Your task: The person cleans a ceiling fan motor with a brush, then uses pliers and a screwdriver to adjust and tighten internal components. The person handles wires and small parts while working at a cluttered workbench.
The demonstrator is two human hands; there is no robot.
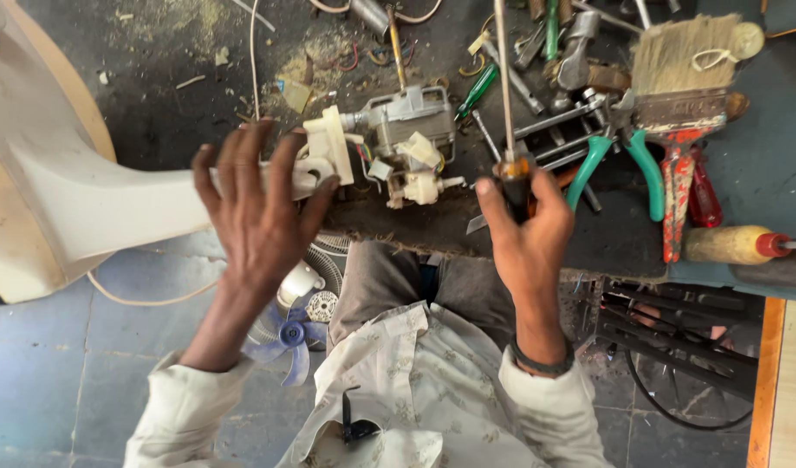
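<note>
The left hand [259,204] lies over a cream plastic fan neck [315,165], fingers spread and only loosely curled, pressing it down against the bench [172,95] rather than gripping it; this looks meant to keep the part from shifting. That plastic neck runs from a broad cream fan base [60,199] at the left to a small grey metal motor [406,121] with white plastic fittings and coloured wires, which sits on the bench just right of the hand, near the front edge.

The right hand [523,221] is closed around the dark handle of a long-shafted screwdriver [506,104], holding it upright so that the thin metal shaft points away from the person, just beside the motor. Held so, the tip seems kept ready near the motor's fittings, though the tip itself runs out of view.

The bench is dark, grimy and strewn with sawdust-like debris and wire scraps. To the right lie pliers with teal handles [623,160], a wide bristle paintbrush with a worn red handle [679,95], a green-handled screwdriver [477,89] and a wooden-handled tool [727,244], all close together.

Below the bench, the floor is of grey-blue tiles [42,381]; a blue fan blade [289,338] and a wire guard lie there beside the person's knees.
</note>
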